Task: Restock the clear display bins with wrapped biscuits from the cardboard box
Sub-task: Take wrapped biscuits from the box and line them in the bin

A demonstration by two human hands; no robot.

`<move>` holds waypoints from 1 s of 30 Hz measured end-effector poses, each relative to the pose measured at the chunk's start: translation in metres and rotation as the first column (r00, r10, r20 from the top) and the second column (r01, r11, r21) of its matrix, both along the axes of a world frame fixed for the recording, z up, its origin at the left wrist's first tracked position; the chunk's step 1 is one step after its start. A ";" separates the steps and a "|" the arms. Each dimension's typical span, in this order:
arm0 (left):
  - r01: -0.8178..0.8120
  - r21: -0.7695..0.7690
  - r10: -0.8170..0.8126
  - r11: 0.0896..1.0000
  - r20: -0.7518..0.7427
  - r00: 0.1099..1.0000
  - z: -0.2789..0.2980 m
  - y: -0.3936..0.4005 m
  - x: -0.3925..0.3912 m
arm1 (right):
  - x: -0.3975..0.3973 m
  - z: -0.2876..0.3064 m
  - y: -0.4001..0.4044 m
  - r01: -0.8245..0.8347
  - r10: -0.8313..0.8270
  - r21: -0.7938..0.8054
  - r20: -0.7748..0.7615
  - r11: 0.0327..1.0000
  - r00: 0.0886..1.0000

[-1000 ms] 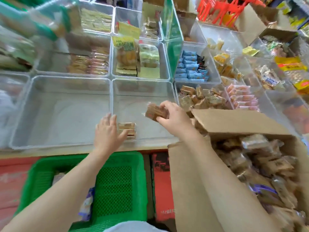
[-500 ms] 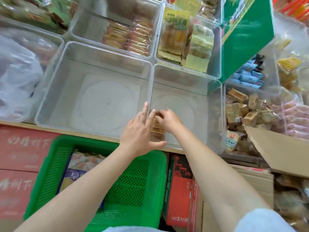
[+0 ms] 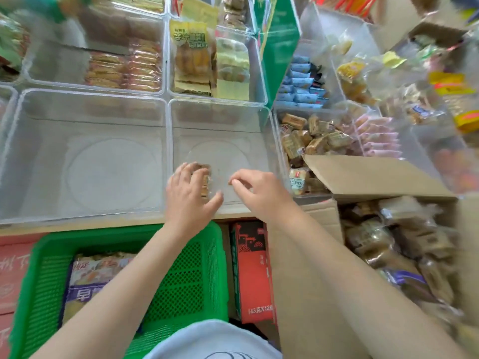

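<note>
Below, a red carton [image 3: 252, 270] reads "43克X12"; left hand [image 3: 190, 194] presses stacked biscuits [image 3: 205, 182], right hand [image 3: 259, 193] loosely curled, empty.

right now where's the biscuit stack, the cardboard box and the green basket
biscuit stack [image 3: 205, 181]: head view, wrapped edge beside the left fingers
cardboard box [image 3: 368, 174]: head view, open top flap
green basket [image 3: 181, 288]: head view, mesh floor

We see the cardboard box [image 3: 375, 174] at our right, wrapped biscuits [image 3: 204, 180] in the near clear bin [image 3: 269, 141], basket [image 3: 51, 244] below, another bin [image 3: 85, 99] left of it.
</note>
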State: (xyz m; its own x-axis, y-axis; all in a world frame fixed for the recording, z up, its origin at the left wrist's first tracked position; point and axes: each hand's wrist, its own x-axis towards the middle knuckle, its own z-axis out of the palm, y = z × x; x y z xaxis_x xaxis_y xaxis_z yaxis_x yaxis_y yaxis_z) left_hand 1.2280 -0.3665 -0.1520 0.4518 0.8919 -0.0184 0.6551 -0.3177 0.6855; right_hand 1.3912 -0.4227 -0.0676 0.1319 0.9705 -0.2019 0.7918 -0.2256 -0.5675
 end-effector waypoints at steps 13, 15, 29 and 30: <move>0.495 -0.358 -0.332 0.792 0.428 0.841 0.060 -0.180 0.130 | 0.121 0.033 -0.216 0.398 -0.372 -0.060 0.248 0.916 0.895; 0.481 -0.382 -0.305 0.789 0.437 0.846 0.059 -0.180 0.130 | 0.117 0.026 -0.213 0.287 -0.204 -0.214 0.341 0.934 0.918; 0.479 -0.410 -0.272 0.776 0.468 0.841 0.061 -0.178 0.130 | 0.116 0.005 -0.186 0.245 -0.092 -0.166 0.620 0.955 0.780; 0.482 -0.405 -0.274 0.777 0.471 0.839 0.060 -0.178 0.130 | 0.120 0.009 -0.187 0.271 -0.165 -0.129 0.529 0.954 0.832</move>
